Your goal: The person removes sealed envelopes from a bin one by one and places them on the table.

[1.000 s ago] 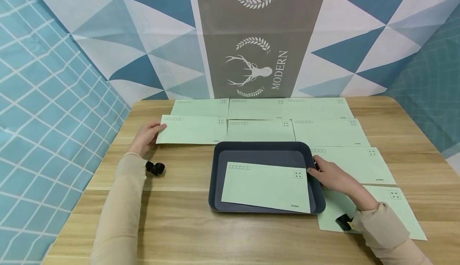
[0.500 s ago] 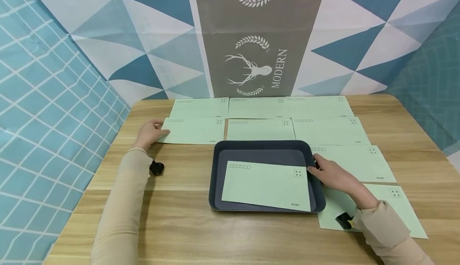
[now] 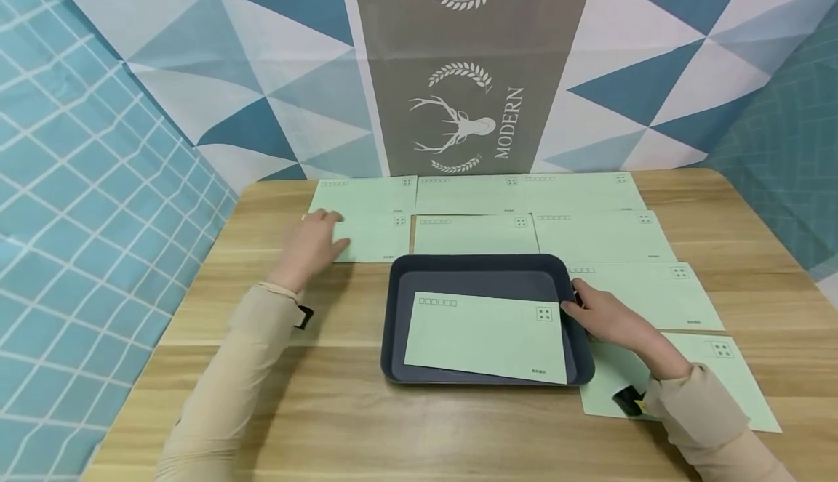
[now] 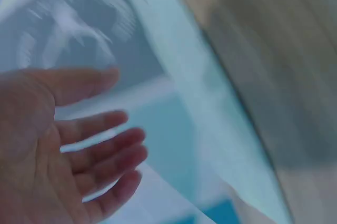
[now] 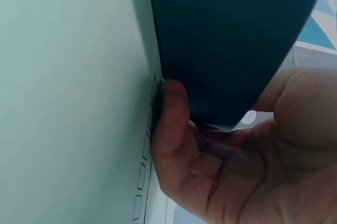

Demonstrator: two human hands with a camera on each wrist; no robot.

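Note:
My left hand (image 3: 310, 249) hovers at the left end of a pale green envelope (image 3: 380, 241) lying in the second row. In the left wrist view the same hand (image 4: 79, 150) holds nothing, its fingers extended and blurred. My right hand (image 3: 605, 315) grips the right edge of a dark blue tray (image 3: 478, 280), thumb over the rim. One envelope (image 3: 484, 340) lies slightly tilted inside that tray. From the right wrist, the tray's underside (image 5: 226, 39) shows above my fingers, which curl below its edge; a printed envelope (image 5: 68, 97) fills the left of that view.
More green envelopes line the back of the wooden table (image 3: 340, 416), including a back-row one (image 3: 468, 197). Two others, a middle-right envelope (image 3: 648, 296) and a front-right envelope (image 3: 740, 373), lie partly behind my right hand and arm. A patterned cloth wall (image 3: 314, 104) stands behind.
The left hand has set the second-row left envelope down, released it and moved right over it. My right hand and the tray have stayed in place.

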